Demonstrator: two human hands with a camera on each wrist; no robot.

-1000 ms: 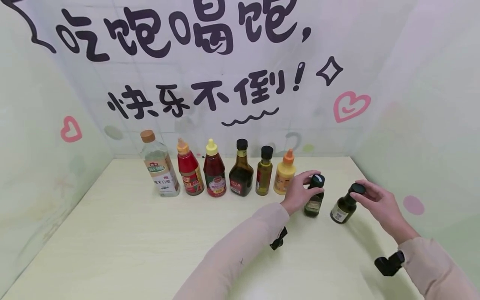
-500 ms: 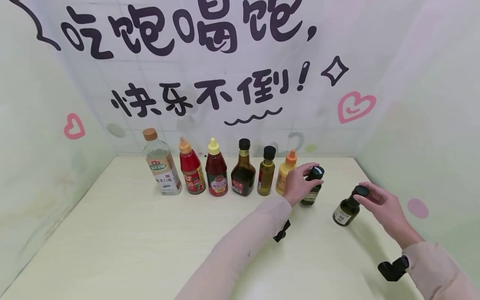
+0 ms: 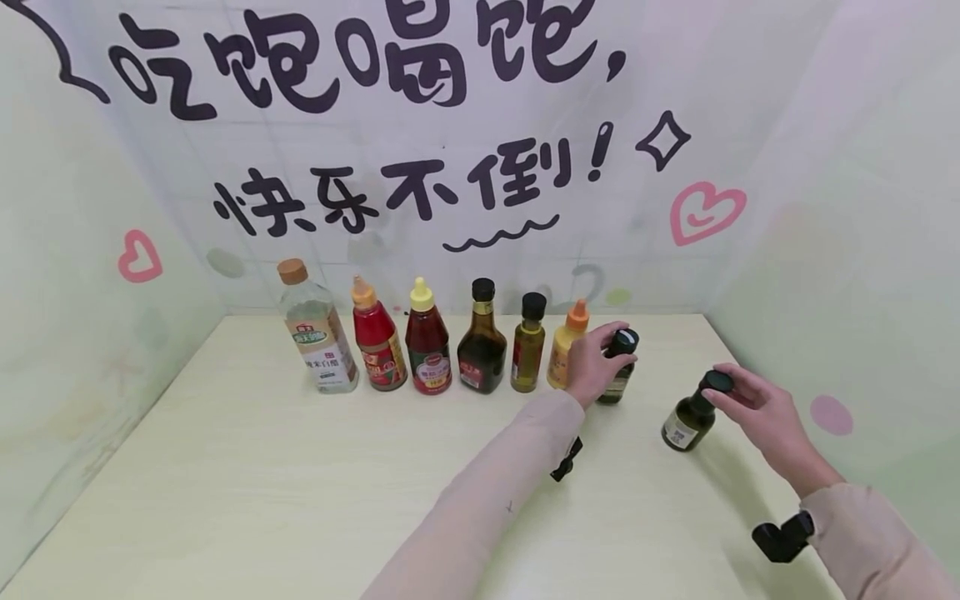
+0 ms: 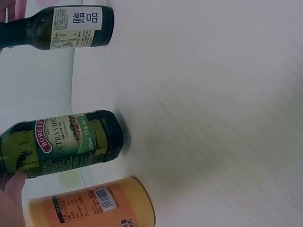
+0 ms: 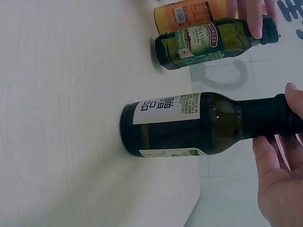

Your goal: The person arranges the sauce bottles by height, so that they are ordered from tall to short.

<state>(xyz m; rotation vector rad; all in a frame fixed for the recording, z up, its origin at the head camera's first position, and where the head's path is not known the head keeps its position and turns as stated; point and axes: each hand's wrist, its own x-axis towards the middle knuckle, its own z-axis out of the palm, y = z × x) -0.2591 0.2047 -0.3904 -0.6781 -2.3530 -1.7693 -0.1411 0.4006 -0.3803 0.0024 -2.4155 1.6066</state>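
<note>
Near the back right in the head view, my left hand (image 3: pixel 592 362) grips a small olive oil bottle (image 3: pixel 615 390) by its neck, just under the dark cap. This bottle (image 4: pixel 71 142) is close beside a yellow squeeze bottle (image 3: pixel 564 354) with an orange nozzle, partly hidden by the hand. Farther right, my right hand (image 3: pixel 768 417) pinches the neck of a dark green glass bottle (image 3: pixel 686 425) with a white label. In the right wrist view the dark bottle (image 5: pixel 180 127) is whole, thumb and fingers (image 5: pixel 267 158) around its neck. I cannot tell whether its base touches the table.
Left of the yellow bottle stand an oil bottle (image 3: pixel 528 350), a brown sauce bottle (image 3: pixel 482 354), two red squeeze bottles (image 3: pixel 429 358) and a tall clear vinegar bottle (image 3: pixel 330 354). All line the back of the pale table (image 3: pixel 285 483). Printed fabric walls (image 3: pixel 450 150) enclose it.
My left hand has moved the olive oil bottle back and left, closer to the yellow squeeze bottle. The right hand and its bottle have hardly moved.
</note>
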